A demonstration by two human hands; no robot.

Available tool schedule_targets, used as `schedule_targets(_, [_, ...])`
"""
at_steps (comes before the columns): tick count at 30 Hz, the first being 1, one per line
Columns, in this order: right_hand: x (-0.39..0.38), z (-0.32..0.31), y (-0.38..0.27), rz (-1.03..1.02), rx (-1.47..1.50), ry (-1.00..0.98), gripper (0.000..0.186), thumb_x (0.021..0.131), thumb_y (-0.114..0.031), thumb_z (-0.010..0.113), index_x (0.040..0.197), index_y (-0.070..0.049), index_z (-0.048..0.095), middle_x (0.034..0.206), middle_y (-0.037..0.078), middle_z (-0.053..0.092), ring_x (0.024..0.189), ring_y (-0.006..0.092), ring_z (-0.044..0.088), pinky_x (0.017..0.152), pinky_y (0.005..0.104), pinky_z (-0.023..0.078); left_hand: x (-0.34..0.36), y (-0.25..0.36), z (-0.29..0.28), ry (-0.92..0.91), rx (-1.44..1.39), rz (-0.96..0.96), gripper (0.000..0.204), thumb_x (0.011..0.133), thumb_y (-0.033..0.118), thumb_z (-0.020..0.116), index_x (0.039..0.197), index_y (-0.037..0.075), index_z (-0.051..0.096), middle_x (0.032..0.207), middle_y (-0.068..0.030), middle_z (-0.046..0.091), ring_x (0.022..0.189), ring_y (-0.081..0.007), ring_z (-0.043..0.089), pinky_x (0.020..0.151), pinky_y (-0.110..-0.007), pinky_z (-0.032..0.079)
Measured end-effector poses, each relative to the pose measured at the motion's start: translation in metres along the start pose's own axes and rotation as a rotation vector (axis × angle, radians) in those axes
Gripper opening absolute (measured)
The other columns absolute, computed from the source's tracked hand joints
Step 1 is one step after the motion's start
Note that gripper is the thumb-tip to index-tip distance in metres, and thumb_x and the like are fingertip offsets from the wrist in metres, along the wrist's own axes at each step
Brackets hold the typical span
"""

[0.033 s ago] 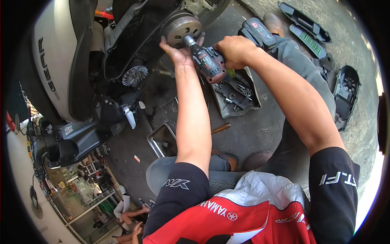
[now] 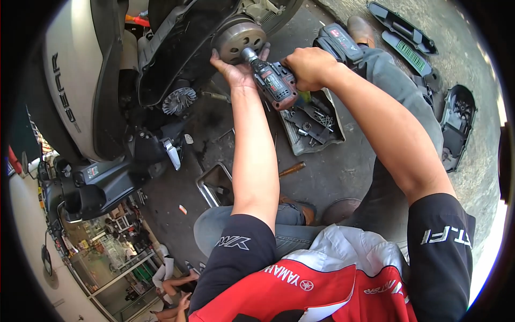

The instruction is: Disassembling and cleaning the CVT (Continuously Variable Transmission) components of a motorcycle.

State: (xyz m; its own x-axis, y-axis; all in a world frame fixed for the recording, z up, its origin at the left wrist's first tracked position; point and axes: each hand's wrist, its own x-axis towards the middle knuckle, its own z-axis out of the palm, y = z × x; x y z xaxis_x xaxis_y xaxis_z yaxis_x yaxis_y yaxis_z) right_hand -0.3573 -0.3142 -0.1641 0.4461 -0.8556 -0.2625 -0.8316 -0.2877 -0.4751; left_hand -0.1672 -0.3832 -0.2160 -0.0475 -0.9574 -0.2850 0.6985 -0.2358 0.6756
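- Far left: grey scooter [image 2: 75, 80], its body panel upright in the view; a glass display case [image 2: 114, 279] stands beyond it at lower left.
- Left of centre: finned pulley [image 2: 179, 101], exposed below the dark drive casing [image 2: 188, 48].
- Lower, on the floor: rectangular metal tray [image 2: 203, 192], beside the person's left forearm.
- Upper centre: left grip [image 2: 238, 72], palm up, grasping the lower rim of the clutch drum [image 2: 236, 42], with digits on both sides. The drum is located at the rear of the casing; its perforated face is visible.
- Centre: impact wrench [image 2: 276, 86], socket end at the drum's centre.
- Below the wrench: parts tray [image 2: 293, 140] containing loose fasteners; a wooden handle [image 2: 292, 168] lies nearby.
- Right of the wrench: right grip [image 2: 314, 68], clenched around the tool's handle; battery pack [image 2: 339, 43] just beyond.
- Far right, on the floor: green filter element [image 2: 409, 55] and black cover [image 2: 458, 129].
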Motion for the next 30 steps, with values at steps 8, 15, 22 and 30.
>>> schedule_targets(8, [0.003,0.013,0.007,-0.003,0.074,0.045,0.041,0.072,-0.016,0.072,0.113,-0.013,0.071,0.106,0.013,0.073,0.102,0.031,0.069,0.089,0.0415,0.055,0.004,0.0,-0.006,-0.032,0.027,-0.018,0.099,0.076,0.075,0.055,0.15,0.014,0.029,0.149,-0.0252,0.033,0.131,-0.0501,0.04,0.101,-0.073,0.041])
schedule_targets(15, [0.003,0.012,0.009,-0.008,0.021,0.047,0.038,0.072,-0.016,0.073,0.11,-0.013,0.072,0.108,0.012,0.073,0.104,0.0286,0.07,0.089,0.0403,0.056,0.008,-0.002,-0.005,0.048,-0.024,-0.045,0.097,0.076,0.074,0.053,0.15,0.016,0.03,0.15,-0.0235,0.032,0.132,-0.0526,0.038,0.102,-0.075,0.036])
schedule_targets(22, [0.004,0.01,0.011,-0.015,0.013,0.01,0.039,0.073,-0.018,0.077,0.111,-0.013,0.073,0.11,0.011,0.073,0.104,0.0265,0.07,0.089,0.0384,0.056,0.011,-0.002,-0.007,0.02,0.012,-0.007,0.095,0.075,0.075,0.051,0.149,0.018,0.033,0.148,-0.0243,0.034,0.13,-0.0535,0.038,0.101,-0.077,0.037])
schedule_targets(30, [0.006,0.015,0.011,-0.02,0.018,0.046,0.038,0.073,-0.017,0.077,0.11,-0.012,0.074,0.11,0.01,0.073,0.104,0.0265,0.071,0.089,0.0383,0.056,0.009,0.001,-0.003,0.046,0.009,-0.049,0.096,0.076,0.074,0.05,0.149,0.015,0.032,0.147,-0.0265,0.034,0.128,-0.0572,0.039,0.1,-0.077,0.038])
